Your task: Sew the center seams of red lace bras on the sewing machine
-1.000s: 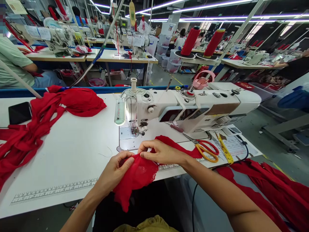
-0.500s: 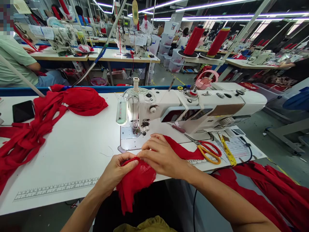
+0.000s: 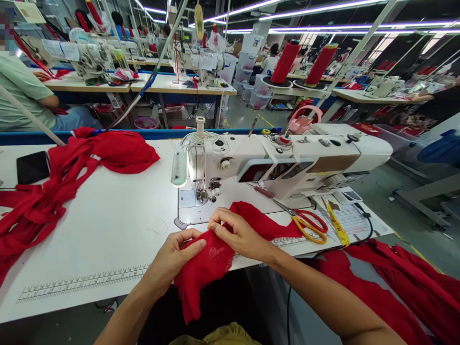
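Red fabric (image 3: 204, 268) with a lacy patch hangs over the table's front edge between my hands. My left hand (image 3: 176, 254) pinches its upper left edge between thumb and fingers. Further right, my right hand (image 3: 240, 235) grips the same edge, thumb and fingertips pressed together. More red fabric (image 3: 262, 223) lies behind my right hand and stretches toward the scissors; whether it is the same piece I cannot tell. Just beyond my hands stands the white sewing machine (image 3: 230, 153), its presser foot (image 3: 201, 195) with no fabric under it.
Orange- and red-handled scissors (image 3: 309, 225) and a yellow tape measure (image 3: 336, 223) lie on the right. A red fabric heap (image 3: 122, 151) and a black phone (image 3: 33, 167) are at left. More red fabric (image 3: 406, 287) hangs at lower right. A co-worker (image 3: 25, 96) sits beyond, at left.
My right hand has shifted slightly down and away from my left, so the fabric edge between them is spread wider. More red fabric shows behind my right hand.
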